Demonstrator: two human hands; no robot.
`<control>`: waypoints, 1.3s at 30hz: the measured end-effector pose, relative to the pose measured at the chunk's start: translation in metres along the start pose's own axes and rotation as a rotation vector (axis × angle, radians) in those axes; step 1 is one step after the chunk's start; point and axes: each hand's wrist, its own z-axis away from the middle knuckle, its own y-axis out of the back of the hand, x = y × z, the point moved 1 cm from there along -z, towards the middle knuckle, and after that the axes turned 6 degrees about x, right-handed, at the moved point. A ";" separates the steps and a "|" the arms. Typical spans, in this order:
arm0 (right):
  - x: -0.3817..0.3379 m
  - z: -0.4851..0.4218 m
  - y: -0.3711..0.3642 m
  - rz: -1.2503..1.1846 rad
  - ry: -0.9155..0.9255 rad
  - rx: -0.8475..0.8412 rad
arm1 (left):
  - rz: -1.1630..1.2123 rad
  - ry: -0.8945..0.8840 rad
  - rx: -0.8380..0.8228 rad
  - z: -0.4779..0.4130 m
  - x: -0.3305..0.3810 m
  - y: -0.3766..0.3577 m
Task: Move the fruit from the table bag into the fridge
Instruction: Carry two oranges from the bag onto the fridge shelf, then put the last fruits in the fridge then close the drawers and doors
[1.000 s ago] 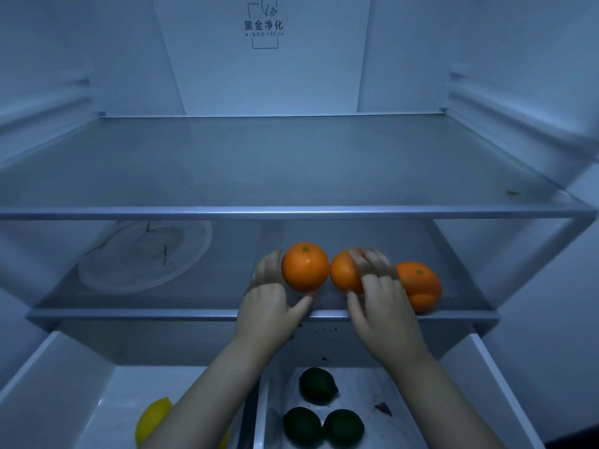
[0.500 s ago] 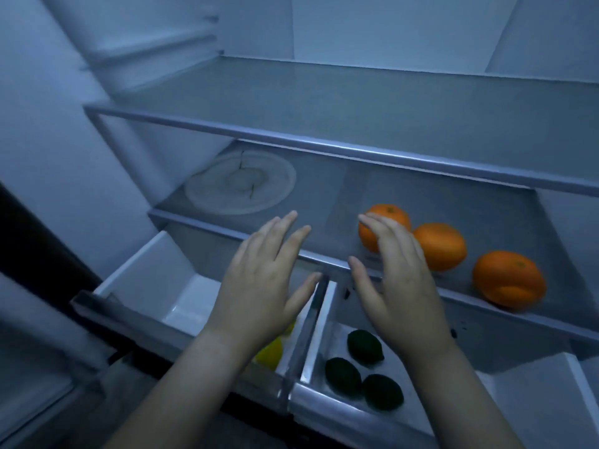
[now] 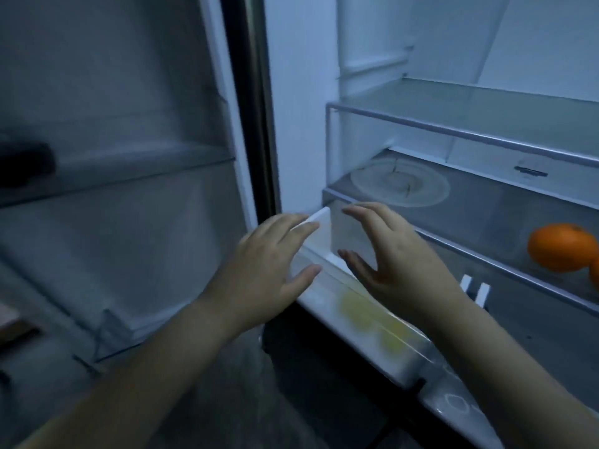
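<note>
Fruit is already inside the fridge: nearest me, blurred yellow pieces point(image 3: 351, 307) show through the translucent front of the pulled-out white plastic crisper drawer point(image 3: 372, 332), and farther right a round orange point(image 3: 562, 247) lies on the lower glass shelf point(image 3: 479, 218), with the edge of a second orange at the frame border. No bag or table is in view.

Nearest the camera, my left hand point(image 3: 262, 267) and right hand point(image 3: 393, 257) hover with fingers spread and relaxed, each holding nothing. The left overlaps the drawer's raised left corner; I cannot tell whether it touches. The right hangs above the drawer's interior.

I judge the step in hand to be turning away from the fridge to fetch more fruit. Done well, both hands lift clear of the drawer rim before swinging left.

Beyond the hands, a pale round plate point(image 3: 400, 183) sits at the left of the lower shelf; the upper glass shelf point(image 3: 470, 118) appears bare. To the left, the open fridge door point(image 3: 129, 157) with its clear bins stands in the path, as does the protruding drawer.
</note>
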 end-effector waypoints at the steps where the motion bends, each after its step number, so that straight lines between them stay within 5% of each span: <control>1: -0.021 -0.006 -0.007 -0.002 0.046 -0.016 | -0.025 0.009 0.004 0.014 -0.015 0.017; 13: -0.335 -0.047 -0.130 -0.192 0.463 -0.276 | -0.242 0.337 -0.004 0.261 -0.194 0.218; 20: -0.492 -0.071 -0.211 -0.328 0.721 -0.339 | -0.340 0.768 -0.013 0.392 -0.269 0.304; 23: -0.550 -0.082 -0.260 -0.381 0.761 -0.389 | -0.354 0.983 0.007 0.447 -0.294 0.325; 39: -0.751 -0.107 -0.401 -0.595 1.144 -0.495 | -0.675 1.480 0.140 0.590 -0.352 0.366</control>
